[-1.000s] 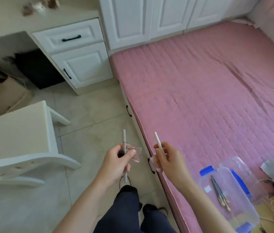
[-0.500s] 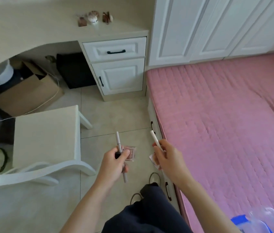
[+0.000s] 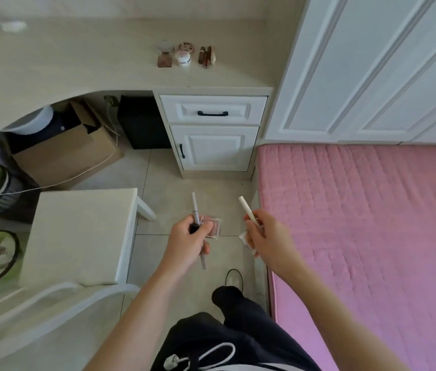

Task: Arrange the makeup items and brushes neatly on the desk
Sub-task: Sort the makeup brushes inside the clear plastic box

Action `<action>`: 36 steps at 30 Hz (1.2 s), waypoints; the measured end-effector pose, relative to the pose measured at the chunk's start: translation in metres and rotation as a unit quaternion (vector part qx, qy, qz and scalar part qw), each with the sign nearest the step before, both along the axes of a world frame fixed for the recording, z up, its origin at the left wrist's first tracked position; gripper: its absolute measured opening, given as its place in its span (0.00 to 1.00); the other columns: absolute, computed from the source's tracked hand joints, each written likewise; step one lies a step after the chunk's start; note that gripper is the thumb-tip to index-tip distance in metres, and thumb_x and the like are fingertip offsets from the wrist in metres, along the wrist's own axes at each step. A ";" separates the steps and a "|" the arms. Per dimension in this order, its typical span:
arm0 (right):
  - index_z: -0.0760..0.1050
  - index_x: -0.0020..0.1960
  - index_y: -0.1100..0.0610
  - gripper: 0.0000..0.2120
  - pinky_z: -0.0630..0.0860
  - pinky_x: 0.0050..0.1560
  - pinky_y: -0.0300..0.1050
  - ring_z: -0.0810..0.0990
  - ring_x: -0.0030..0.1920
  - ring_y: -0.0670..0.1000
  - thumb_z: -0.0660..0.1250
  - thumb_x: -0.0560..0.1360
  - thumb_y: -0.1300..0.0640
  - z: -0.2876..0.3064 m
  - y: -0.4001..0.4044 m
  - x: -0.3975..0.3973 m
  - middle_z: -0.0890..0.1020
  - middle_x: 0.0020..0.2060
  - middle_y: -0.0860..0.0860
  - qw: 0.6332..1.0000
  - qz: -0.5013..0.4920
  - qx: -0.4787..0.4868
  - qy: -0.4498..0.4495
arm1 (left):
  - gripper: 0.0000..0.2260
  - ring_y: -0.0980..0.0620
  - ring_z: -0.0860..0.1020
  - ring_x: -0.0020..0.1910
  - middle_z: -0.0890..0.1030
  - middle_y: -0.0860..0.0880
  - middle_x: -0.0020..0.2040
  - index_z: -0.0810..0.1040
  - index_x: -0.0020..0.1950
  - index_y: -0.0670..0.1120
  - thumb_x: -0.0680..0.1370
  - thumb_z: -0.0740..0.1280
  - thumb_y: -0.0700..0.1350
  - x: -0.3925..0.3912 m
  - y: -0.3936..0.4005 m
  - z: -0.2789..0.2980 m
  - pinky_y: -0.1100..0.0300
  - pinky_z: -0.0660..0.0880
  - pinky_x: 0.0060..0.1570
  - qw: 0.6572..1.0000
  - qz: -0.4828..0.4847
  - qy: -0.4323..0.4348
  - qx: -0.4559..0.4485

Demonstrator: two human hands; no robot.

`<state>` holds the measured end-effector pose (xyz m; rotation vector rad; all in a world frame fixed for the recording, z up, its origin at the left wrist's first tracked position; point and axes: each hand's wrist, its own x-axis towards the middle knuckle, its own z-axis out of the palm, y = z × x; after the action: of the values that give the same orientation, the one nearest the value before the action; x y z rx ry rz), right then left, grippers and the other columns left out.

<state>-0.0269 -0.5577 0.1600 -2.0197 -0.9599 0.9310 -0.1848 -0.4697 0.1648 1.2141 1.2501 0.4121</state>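
The left hand has its fingers curled round a slim grey pencil and a small pink compact; at its 3 o'clock the right hand pinches a white pencil and a second compact. At 12 o'clock, well apart, small jars stand on the desk, with the pink bed at 3 o'clock.

Desk ahead w/ small jars on top, stool left, bed right.

Soft even daylight, faint shadows; wide-angle edge bending, slight blur.
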 end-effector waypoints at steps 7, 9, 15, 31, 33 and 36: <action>0.73 0.48 0.58 0.07 0.78 0.33 0.55 0.78 0.31 0.53 0.59 0.80 0.56 0.000 0.069 0.055 0.79 0.33 0.54 0.999 0.042 0.000 -0.028 | 0.05 0.55 0.73 0.26 0.81 0.42 0.44 0.79 0.50 0.44 0.79 0.65 0.45 0.050 0.055 0.000 0.68 0.70 0.26 1.000 0.027 0.000 -0.014; 0.73 0.48 0.59 0.07 0.78 0.34 0.55 0.78 0.33 0.55 0.59 0.80 0.56 -0.003 0.087 0.065 0.79 0.34 0.55 0.998 0.048 -0.007 -0.028 | 0.06 0.55 0.74 0.26 0.81 0.43 0.45 0.79 0.51 0.44 0.79 0.65 0.44 0.060 0.072 -0.002 0.69 0.70 0.26 0.999 0.033 0.006 -0.017; 0.72 0.47 0.58 0.07 0.77 0.32 0.52 0.78 0.33 0.57 0.60 0.80 0.55 -0.010 0.143 0.089 0.79 0.33 0.55 0.998 0.045 -0.007 -0.032 | 0.05 0.55 0.74 0.26 0.81 0.44 0.41 0.79 0.50 0.43 0.78 0.67 0.44 0.083 0.129 -0.008 0.67 0.71 0.26 0.999 0.046 0.008 -0.024; 0.74 0.52 0.54 0.05 0.80 0.31 0.49 0.80 0.33 0.52 0.59 0.80 0.58 0.002 0.374 0.145 0.81 0.34 0.53 0.999 -0.050 0.008 -0.011 | 0.07 0.55 0.75 0.25 0.78 0.52 0.30 0.78 0.47 0.45 0.72 0.73 0.44 0.133 0.385 -0.012 0.67 0.71 0.27 1.000 -0.005 0.005 -0.002; 0.74 0.52 0.54 0.05 0.80 0.30 0.46 0.80 0.33 0.51 0.59 0.80 0.58 0.003 0.390 0.151 0.81 0.34 0.53 0.998 -0.061 0.003 -0.006 | 0.07 0.56 0.75 0.25 0.78 0.51 0.29 0.78 0.46 0.45 0.72 0.73 0.45 0.140 0.408 -0.013 0.69 0.71 0.26 1.000 -0.012 0.011 0.004; 0.73 0.52 0.54 0.05 0.80 0.30 0.44 0.80 0.34 0.53 0.59 0.80 0.59 0.003 0.410 0.160 0.81 0.34 0.54 0.996 -0.084 0.003 0.009 | 0.07 0.56 0.76 0.26 0.79 0.50 0.30 0.78 0.47 0.46 0.72 0.73 0.45 0.152 0.434 -0.016 0.69 0.71 0.27 1.000 -0.027 0.009 0.000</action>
<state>0.1333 -0.1474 0.1626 -2.0488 -0.7688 0.8514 -0.0324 -0.0358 0.1491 1.2517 1.2292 0.3633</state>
